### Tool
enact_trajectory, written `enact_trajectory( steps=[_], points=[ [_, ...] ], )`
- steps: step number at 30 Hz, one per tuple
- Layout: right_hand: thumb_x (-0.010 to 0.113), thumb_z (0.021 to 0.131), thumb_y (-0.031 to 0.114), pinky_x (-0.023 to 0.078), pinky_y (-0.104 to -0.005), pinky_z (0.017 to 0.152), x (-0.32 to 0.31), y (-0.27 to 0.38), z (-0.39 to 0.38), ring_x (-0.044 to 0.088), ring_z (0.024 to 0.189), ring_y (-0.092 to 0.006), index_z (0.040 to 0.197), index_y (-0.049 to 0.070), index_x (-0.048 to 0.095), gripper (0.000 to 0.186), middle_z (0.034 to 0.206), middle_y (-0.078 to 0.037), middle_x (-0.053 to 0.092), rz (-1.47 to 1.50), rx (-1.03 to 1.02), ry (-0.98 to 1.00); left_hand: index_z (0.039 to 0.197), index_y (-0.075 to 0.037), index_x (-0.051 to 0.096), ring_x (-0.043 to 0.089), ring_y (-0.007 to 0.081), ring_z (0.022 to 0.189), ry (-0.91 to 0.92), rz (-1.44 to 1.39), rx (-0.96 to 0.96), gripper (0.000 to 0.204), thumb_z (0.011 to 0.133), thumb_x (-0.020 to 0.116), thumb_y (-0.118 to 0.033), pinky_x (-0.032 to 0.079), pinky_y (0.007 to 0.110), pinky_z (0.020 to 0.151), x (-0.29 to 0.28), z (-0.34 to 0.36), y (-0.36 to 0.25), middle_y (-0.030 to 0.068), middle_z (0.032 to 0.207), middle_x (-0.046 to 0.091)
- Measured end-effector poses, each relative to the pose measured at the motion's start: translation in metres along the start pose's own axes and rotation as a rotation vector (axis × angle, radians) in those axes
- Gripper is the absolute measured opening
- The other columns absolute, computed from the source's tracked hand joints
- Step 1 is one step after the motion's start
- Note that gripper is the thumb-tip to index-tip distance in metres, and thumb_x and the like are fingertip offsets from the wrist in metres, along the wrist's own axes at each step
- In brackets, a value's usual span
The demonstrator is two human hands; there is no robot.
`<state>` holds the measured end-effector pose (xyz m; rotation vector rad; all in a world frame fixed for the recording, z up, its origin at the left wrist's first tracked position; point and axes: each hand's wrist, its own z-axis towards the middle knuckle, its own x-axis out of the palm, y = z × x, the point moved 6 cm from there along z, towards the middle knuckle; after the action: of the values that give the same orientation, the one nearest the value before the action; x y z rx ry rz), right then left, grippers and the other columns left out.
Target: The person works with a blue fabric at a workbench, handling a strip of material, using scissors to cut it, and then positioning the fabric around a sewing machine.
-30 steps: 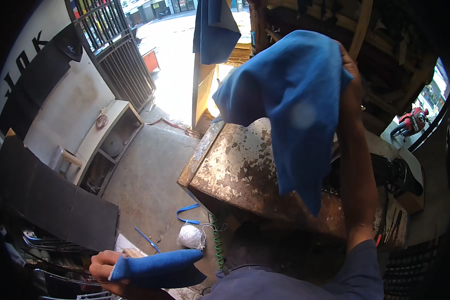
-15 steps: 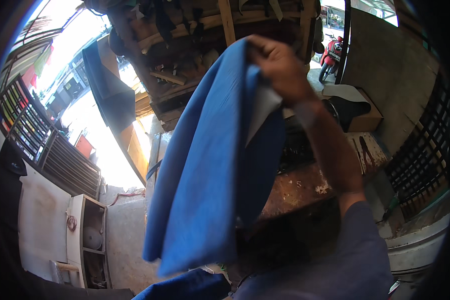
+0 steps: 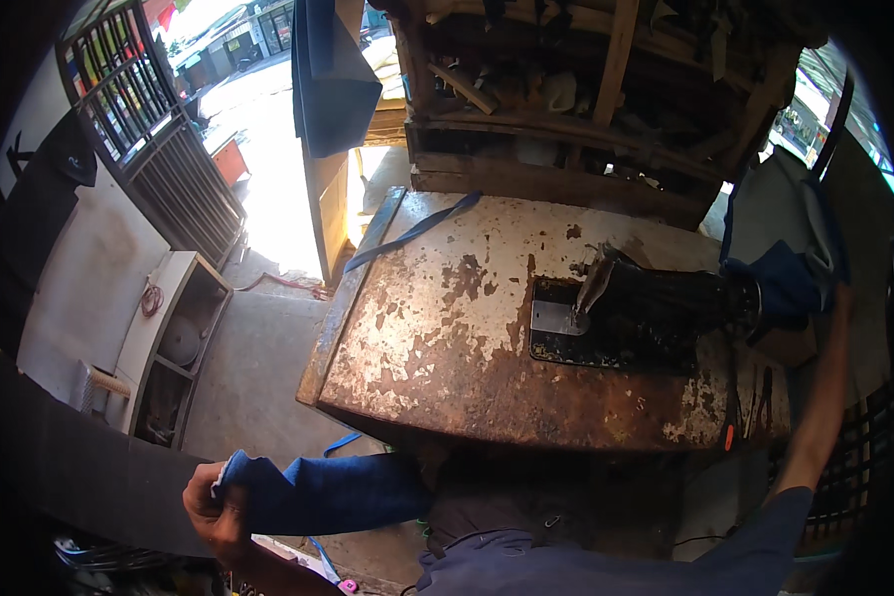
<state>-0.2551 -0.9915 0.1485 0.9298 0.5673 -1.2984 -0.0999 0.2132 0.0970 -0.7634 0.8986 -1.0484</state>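
Observation:
At the lower left, my left hand (image 3: 217,512) is closed around the end of a folded blue fabric piece (image 3: 328,494), which stretches right toward my lap. My right arm reaches to the far right, beyond the sewing machine. There my right hand (image 3: 841,306) meets a larger blue fabric piece with a pale backing (image 3: 777,209), bunched and partly upright. Its fingers are hidden by the cloth, so their grip does not show. The dark sewing machine (image 3: 656,303) stands on the worn table (image 3: 427,338), to the left of this larger piece.
A blue strip (image 3: 417,233) lies across the table's far left corner. Dark pliers (image 3: 765,395) and a tool with an orange tip (image 3: 730,437) lie at its right end. Behind stands a cluttered wooden rack (image 3: 526,184); an open-fronted cabinet (image 3: 174,348) is at left.
My right hand has moved the large blue fabric from over the table to the far right. My left hand has come into view with the folded blue piece. The view has shifted left.

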Motion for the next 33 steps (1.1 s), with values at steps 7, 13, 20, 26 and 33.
enact_trajectory(
  steps=[7,13,20,26,33],
  points=[
    [0.06,0.099,0.016,0.05,-0.0361,0.097,-0.194,0.289,-0.383,0.065,0.114,-0.0283,0.125,0.003,0.066,0.029,0.123,-0.014,0.067,1.221,-1.03,0.007,0.096,0.001,0.068,0.058,0.0075,0.075,-0.011,0.089,-0.132,0.024,0.092,0.076,-0.022,0.045,0.022,0.072,0.013,0.014,0.014,0.0014,0.082,0.066],
    [0.065,0.096,0.026,0.051,-0.0433,0.101,-0.285,0.445,-0.843,0.064,0.115,-0.0327,0.129,0.008,0.065,0.037,0.127,-0.017,0.064,1.084,-1.841,0.944,0.093,0.002,0.071,0.06,0.0083,0.068,-0.108,0.055,-0.205,0.028,0.087,0.081,-0.024,0.048,0.024,0.067,0.03,0.004,0.008,0.0029,0.076,0.069],
    [0.064,0.095,0.024,0.039,-0.0559,0.108,-0.249,0.477,-1.002,0.064,0.113,-0.0305,0.118,0.008,0.066,0.028,0.118,-0.016,0.067,0.643,-1.871,0.914,0.096,0.003,0.074,0.072,0.0155,0.08,-0.029,-0.009,-0.326,0.013,0.086,0.078,-0.003,0.056,0.028,0.077,0.034,-0.019,-0.004,0.0126,0.085,0.076],
    [0.067,0.091,0.015,0.055,-0.044,0.072,-0.33,0.327,-0.899,0.07,0.077,-0.0355,0.097,0.0,0.067,0.016,0.084,-0.021,0.069,1.359,-1.879,1.293,0.148,0.001,0.045,0.066,0.0179,0.103,0.199,-0.332,-0.49,0.068,0.088,0.076,-0.009,0.051,0.03,0.094,0.11,-0.004,0.052,0.0116,0.114,0.069],
    [0.078,0.085,0.013,0.055,-0.0326,0.071,-0.35,0.137,-0.741,0.074,0.081,-0.026,0.103,0.0,0.074,0.023,0.089,-0.016,0.075,1.183,-1.345,1.724,0.119,-0.007,0.071,0.072,0.0147,0.09,0.511,-0.056,-0.189,0.031,0.089,0.068,0.0,0.054,0.031,0.082,0.171,0.016,0.082,0.0153,0.1,0.075]
  ],
)
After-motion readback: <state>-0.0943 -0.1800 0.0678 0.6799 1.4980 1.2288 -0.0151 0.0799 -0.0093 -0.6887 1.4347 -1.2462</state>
